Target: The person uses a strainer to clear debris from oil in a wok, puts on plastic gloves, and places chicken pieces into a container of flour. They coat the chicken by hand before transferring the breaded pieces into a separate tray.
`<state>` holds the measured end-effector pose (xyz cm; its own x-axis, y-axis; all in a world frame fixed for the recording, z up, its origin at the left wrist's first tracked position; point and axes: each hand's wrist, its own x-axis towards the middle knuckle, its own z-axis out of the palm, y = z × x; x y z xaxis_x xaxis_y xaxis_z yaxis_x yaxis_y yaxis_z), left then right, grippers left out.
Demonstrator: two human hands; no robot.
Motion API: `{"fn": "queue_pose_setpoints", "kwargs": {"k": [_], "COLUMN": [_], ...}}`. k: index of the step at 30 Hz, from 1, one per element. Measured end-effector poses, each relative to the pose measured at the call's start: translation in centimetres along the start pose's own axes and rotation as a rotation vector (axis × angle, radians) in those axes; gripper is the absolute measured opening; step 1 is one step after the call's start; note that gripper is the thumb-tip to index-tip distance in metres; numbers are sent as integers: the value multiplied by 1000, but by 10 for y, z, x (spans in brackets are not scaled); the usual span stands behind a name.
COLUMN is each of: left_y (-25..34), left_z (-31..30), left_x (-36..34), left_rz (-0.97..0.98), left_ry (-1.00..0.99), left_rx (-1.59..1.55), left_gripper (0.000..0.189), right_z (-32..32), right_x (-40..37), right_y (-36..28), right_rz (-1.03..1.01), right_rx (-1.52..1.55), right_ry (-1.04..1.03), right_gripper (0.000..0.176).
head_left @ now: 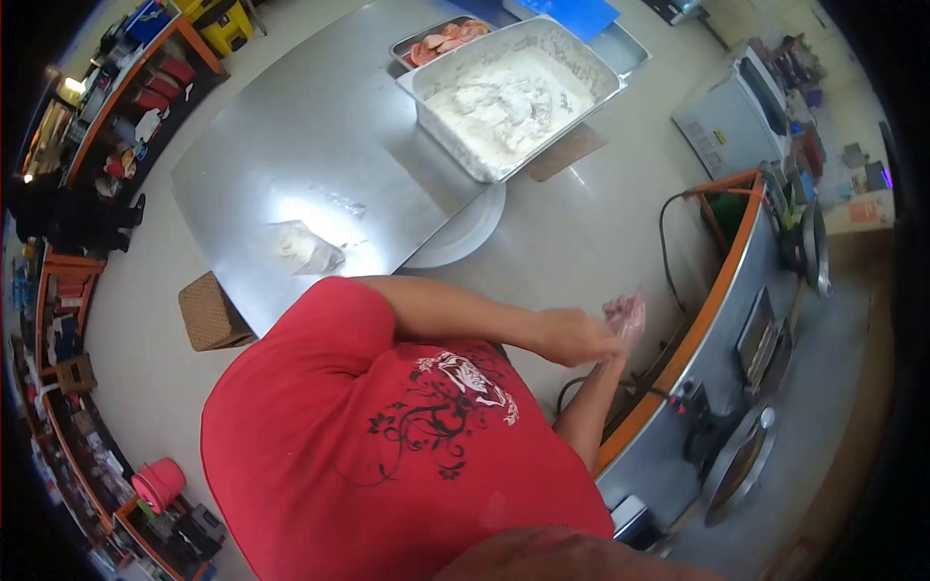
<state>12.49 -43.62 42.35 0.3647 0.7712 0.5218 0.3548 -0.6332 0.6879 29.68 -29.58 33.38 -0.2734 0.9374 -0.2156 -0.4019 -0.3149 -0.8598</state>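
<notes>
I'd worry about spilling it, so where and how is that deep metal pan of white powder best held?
Likely the deep metal pan is best held by its rim on two opposite sides, coming from the person's side. The rim edges a wide-open top with powder inside, and a smaller tray crowds its far left.

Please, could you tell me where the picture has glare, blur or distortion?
Head view: white glare on the steel table, around the clear bag; head view: left hand and right hand look soft, finger detail hard to read; head view: wide-lens distortion bows the orange-edged counter, and the corners go black.
</notes>
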Motion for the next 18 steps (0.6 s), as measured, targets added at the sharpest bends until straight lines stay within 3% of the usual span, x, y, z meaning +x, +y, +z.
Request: {"fn": "queue_pose_setpoints", "kwargs": {"k": [2,4,6,9,11,13,15,18], "left_y": [-37,-78,-99,-130,-143,-151,-149,-174], "left_z": [-29,-56,-84,-111,-127,-132,-139,-148], "left_x": [7,-3,-20,-44,-64,-75,-63,-74], "left_rz": [-13,-191,-561,-899,-1022,-1136,-1244,-1382], "left_ry": [250,418,589,1151,1424,1607,1738,1704], "left_rx": [92,122,187,198,276,324,157,53], "left_gripper": [17,15,16,18,20,25,31,36], "right_z": [-9,-2,4,62,84,139,203,281], "right_x": [54,123,194,291,400,461,506,550], "right_y": [-7,-7,-16,-43,-37,-43,-37,-7], "right_rz": [55,100,146,53,-84,-630,-756,-800], "right_rx": [-76,-148,-244,-695,-962,-1318,-1506,-1813], "right_ry": [45,26,-21,-219,-348,-587,-673,-633], "right_gripper": [27,25,22,25,31,35,39,44]}}
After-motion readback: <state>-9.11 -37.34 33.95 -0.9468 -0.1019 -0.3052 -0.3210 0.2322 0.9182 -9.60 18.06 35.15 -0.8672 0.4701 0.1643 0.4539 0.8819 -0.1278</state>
